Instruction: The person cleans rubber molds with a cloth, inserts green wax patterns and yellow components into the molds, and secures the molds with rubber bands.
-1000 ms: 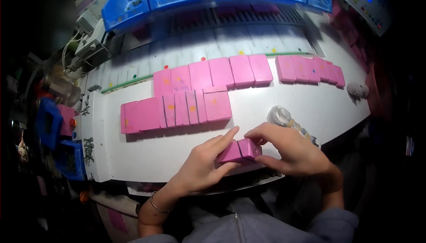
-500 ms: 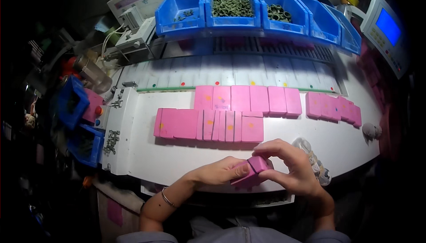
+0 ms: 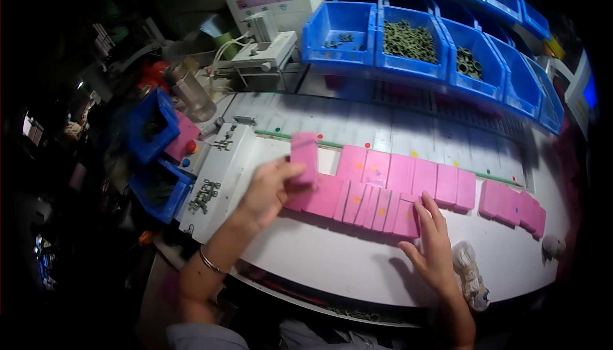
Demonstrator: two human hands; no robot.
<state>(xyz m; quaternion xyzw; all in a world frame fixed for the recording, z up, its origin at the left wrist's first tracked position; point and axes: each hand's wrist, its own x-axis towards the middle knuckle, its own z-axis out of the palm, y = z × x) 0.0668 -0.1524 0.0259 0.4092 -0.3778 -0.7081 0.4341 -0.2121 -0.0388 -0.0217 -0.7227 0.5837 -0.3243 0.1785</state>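
Observation:
My left hand (image 3: 265, 193) grips a pink rectangular block (image 3: 304, 157) between thumb and fingers. It holds that block upright at the left end of a front row of pink blocks (image 3: 322, 198), partly covering the row. Several blocks in this row show dark lines across them. My right hand (image 3: 435, 248) is open, its fingers stretched along the right end block (image 3: 407, 218) of the front row and its thumb apart. Behind stands a second row of pink blocks (image 3: 424, 177), some with yellow marks.
More pink blocks (image 3: 511, 204) lie at the right, near a tied white bundle (image 3: 469, 276). Blue bins (image 3: 338, 53) with small green parts hang at the back. A white fixture (image 3: 211, 187) bears green parts at left, beside blue bins (image 3: 159, 187) and a red button (image 3: 191, 146).
Both hands held one dark-lined pink block at the front edge; they have now parted. My left hand is farther forward and left with a block; my right hand has opened. The view has shifted left.

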